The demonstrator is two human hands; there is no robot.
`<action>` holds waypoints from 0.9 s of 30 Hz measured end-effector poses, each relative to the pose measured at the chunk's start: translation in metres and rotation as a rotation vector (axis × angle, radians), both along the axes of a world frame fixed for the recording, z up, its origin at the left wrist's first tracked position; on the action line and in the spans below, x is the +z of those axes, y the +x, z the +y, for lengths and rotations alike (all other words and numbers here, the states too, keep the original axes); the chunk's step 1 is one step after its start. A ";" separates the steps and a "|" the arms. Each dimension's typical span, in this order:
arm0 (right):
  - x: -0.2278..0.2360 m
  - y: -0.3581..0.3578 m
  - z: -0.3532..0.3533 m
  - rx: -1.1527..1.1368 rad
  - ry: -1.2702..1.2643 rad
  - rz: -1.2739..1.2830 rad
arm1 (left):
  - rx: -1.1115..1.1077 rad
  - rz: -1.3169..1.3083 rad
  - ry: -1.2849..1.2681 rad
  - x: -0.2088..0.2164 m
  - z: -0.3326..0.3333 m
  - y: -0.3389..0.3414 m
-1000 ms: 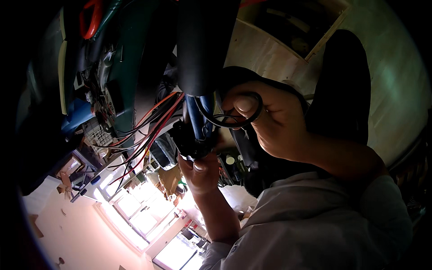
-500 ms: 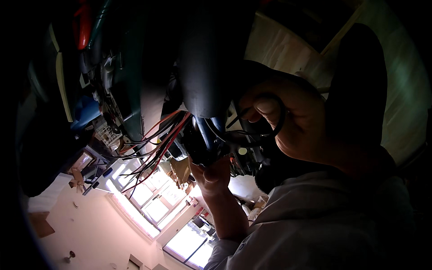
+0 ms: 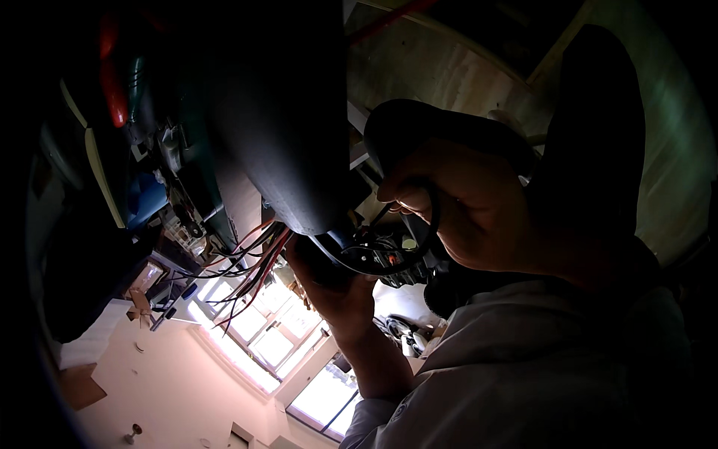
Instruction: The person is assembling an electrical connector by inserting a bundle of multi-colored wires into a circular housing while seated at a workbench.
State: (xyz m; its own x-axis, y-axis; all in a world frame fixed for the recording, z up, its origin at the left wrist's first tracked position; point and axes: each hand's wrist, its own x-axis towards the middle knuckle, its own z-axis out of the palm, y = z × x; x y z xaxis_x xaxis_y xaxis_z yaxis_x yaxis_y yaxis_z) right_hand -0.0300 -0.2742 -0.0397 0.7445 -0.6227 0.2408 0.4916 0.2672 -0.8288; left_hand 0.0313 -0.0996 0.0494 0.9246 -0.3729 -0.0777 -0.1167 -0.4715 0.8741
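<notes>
Bright windows (image 3: 277, 344) glow behind a dark machine body (image 3: 292, 127) overhead. My right hand (image 3: 464, 209) curls shut around a black cable (image 3: 428, 224), looping left toward the small connector block (image 3: 385, 258). My left hand (image 3: 336, 288) grips just beneath that block, nearer it.

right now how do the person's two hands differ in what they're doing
The right hand is nearer and larger, fingers curled around a black cable; the left hand is farther, smaller, reaching up under the black component where the red and black wires run. Both work at the dark cylinder's end.
</notes>
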 end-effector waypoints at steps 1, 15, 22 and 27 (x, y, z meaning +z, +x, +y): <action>0.000 0.000 -0.001 -0.009 -0.005 -0.004 | 0.000 0.012 0.006 0.000 0.001 0.000; 0.001 0.004 0.001 -0.022 -0.033 -0.047 | -0.095 -0.148 0.118 -0.003 -0.004 0.006; -0.002 0.004 0.005 -0.051 -0.002 -0.046 | 0.016 0.021 0.028 0.001 0.001 0.007; 0.000 0.004 0.004 -0.035 -0.016 -0.058 | -0.001 -0.025 0.036 -0.001 -0.004 0.005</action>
